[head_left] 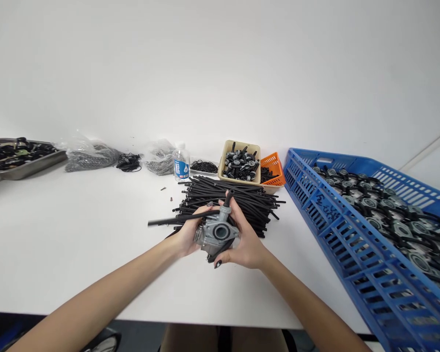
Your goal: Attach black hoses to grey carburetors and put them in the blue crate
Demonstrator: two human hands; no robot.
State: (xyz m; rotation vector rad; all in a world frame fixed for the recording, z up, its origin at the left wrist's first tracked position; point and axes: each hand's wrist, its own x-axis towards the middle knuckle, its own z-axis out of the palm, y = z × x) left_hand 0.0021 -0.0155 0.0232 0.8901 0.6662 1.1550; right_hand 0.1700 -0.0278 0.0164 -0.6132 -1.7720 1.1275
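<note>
A grey metal carburetor (220, 231) is held up between both hands, its round bore facing me. My left hand (189, 235) is closed around its left side, with some fingers hidden behind it. On the right side my right hand (246, 240) grips it, thumb low at the front and fingers up by the black cap on top. A black rubber hose (172, 220) sticks out to the left from the carburetor, its free end blurred. Just behind the hands lies a pile of black hoses (238, 195) on the white table.
A blue crate (315, 210) full of carburetors stands at the right. Along the back are a cream bin (258, 161) of black-and-silver parts, an orange basket (278, 180), a bottle (181, 164), bagged small parts (91, 155) and a metal tray (33, 167).
</note>
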